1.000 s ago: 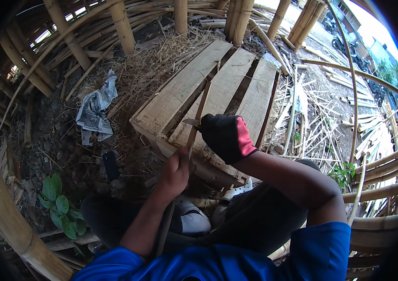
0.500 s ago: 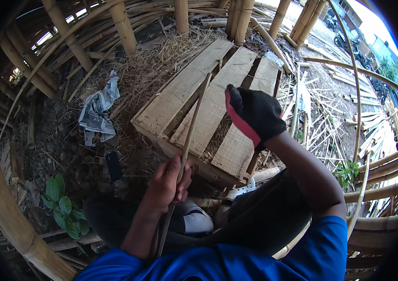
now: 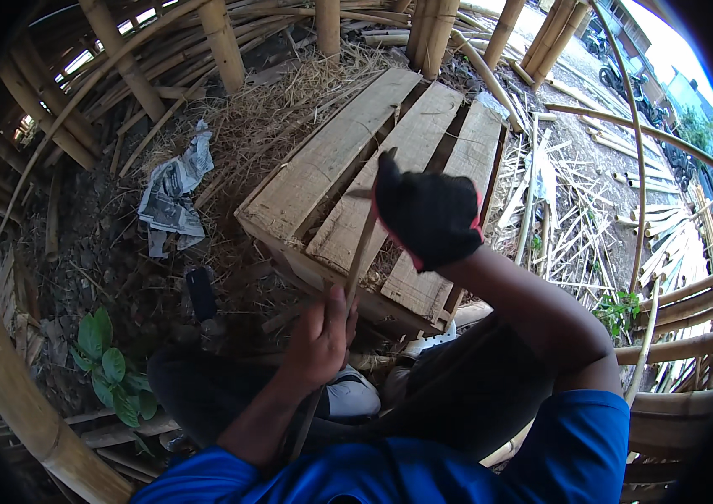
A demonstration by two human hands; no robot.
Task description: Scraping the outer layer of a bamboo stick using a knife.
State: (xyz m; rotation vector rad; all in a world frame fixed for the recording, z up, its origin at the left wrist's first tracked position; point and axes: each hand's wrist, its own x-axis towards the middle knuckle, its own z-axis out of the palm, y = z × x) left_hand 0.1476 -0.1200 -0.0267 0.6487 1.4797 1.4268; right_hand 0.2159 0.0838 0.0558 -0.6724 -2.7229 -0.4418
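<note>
A long, narrow bamboo strip (image 3: 361,252) slants up from my lap over the near edge of a wooden slatted crate (image 3: 289,206). My bare left hand (image 3: 323,329) is closed around its lower part, just in front of the crate. Higher up, my right hand (image 3: 430,217), in a black and red glove, is closed over the strip's upper part above the slats. The glove hides most of that end and my fingers. A short, blurred piece sticks out left of the glove; I cannot tell what it is.
Crumpled newspaper (image 3: 173,197) and a dark phone-like object (image 3: 201,292) lie left of the crate. A leafy plant (image 3: 111,370) grows at lower left. Bamboo posts (image 3: 222,50) and a bamboo rail (image 3: 46,420) surround me. Split bamboo pieces (image 3: 566,193) litter the ground at right.
My right hand has moved left and down onto the strip's upper part. My left hand has shifted slightly right, and the strip has tilted a little right with it.
</note>
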